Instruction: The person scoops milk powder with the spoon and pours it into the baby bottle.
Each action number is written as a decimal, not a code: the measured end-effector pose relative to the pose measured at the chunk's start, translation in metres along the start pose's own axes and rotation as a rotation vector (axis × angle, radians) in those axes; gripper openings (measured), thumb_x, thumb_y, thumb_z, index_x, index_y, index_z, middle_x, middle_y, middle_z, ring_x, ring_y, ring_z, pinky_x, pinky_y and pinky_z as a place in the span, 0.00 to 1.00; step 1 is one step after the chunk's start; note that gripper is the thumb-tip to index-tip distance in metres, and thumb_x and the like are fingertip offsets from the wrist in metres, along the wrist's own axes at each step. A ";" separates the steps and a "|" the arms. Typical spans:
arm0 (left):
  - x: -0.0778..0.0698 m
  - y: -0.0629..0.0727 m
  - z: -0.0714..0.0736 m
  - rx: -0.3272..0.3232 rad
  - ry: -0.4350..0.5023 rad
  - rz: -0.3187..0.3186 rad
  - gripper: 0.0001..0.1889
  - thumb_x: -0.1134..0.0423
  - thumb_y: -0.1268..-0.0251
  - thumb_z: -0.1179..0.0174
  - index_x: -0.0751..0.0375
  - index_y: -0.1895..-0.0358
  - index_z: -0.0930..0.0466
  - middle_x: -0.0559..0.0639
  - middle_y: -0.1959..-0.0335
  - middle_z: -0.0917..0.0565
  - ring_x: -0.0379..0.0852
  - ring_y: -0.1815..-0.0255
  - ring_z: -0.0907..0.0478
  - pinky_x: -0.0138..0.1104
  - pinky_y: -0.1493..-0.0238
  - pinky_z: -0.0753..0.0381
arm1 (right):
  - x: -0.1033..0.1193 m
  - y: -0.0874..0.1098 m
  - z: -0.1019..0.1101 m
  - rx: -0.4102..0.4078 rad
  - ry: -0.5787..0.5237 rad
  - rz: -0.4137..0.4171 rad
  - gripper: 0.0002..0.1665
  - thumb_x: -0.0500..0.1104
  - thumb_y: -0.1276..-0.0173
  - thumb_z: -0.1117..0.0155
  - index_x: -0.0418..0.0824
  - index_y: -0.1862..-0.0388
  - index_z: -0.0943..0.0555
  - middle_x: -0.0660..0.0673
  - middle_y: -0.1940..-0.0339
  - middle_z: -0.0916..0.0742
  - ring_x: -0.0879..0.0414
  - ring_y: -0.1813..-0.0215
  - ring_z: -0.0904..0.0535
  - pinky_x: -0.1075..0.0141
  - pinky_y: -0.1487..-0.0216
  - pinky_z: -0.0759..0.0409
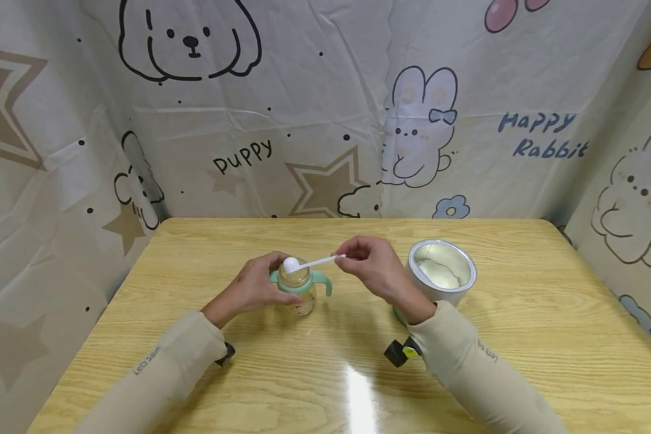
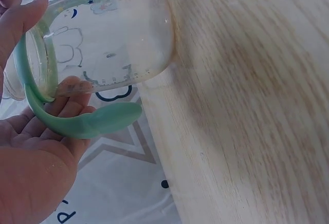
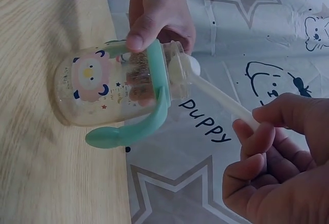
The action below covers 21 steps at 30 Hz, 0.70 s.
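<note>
Looking over the worktop (image 1: 304, 386), we see the bottle (image 1: 304, 296) standing upright, a mint-green handle (image 3: 134, 133) jutting from its collar. Our left hand (image 1: 260, 282) is wrapped round the bottle near its neck. To the bottle's right, our right hand (image 1: 374, 268) pinches a white scoop (image 1: 317, 262), its bowl at the bottle's mouth. Farther right of the bottle stands an open can (image 1: 451, 294) with pale powder (image 1: 439, 274) inside.

Bottle (image 3: 105, 88): transparent, smooth, glossy
Handle (image 3: 126, 134): smooth plastic
Scoop (image 3: 223, 98): smooth plastic
Can rim (image 1: 472, 274): shiny, metallic
Table (image 1: 304, 367): wood-grain, glossy toward near edge
Backdrop (image 1: 325, 90) beyond far edge: creased cloth
</note>
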State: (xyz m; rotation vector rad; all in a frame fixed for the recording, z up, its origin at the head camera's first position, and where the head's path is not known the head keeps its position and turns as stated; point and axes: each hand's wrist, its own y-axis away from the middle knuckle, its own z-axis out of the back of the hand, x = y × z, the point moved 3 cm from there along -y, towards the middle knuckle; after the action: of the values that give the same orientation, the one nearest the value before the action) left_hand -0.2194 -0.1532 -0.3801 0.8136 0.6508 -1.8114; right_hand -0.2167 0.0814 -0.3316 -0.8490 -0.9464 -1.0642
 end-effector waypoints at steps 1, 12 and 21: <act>0.000 0.000 0.000 0.001 0.002 0.001 0.37 0.60 0.58 0.17 0.63 0.41 0.24 0.53 0.47 0.17 0.51 0.46 0.20 0.48 0.44 0.19 | 0.000 0.000 0.000 0.000 0.002 0.000 0.05 0.32 0.33 0.33 0.30 0.61 0.16 0.42 0.66 0.12 0.61 0.67 0.21 0.70 0.68 0.24; 0.000 -0.001 0.001 0.006 0.005 0.001 0.36 0.60 0.58 0.17 0.62 0.41 0.23 0.54 0.47 0.17 0.52 0.46 0.20 0.47 0.45 0.19 | 0.000 0.001 0.003 0.006 0.098 0.004 0.04 0.35 0.34 0.32 0.34 0.62 0.15 0.45 0.69 0.12 0.59 0.67 0.20 0.68 0.67 0.23; -0.002 -0.001 0.002 0.007 -0.013 0.001 0.37 0.61 0.58 0.17 0.63 0.40 0.24 0.55 0.47 0.17 0.53 0.45 0.20 0.48 0.44 0.20 | 0.004 0.002 0.011 0.001 0.116 -0.018 0.06 0.38 0.32 0.32 0.34 0.61 0.15 0.45 0.69 0.12 0.58 0.68 0.22 0.67 0.67 0.25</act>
State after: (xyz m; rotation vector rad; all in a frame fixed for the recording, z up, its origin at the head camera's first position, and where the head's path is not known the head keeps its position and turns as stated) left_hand -0.2203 -0.1526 -0.3772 0.8058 0.6352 -1.8176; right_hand -0.2168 0.0904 -0.3241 -0.7712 -0.8585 -1.1159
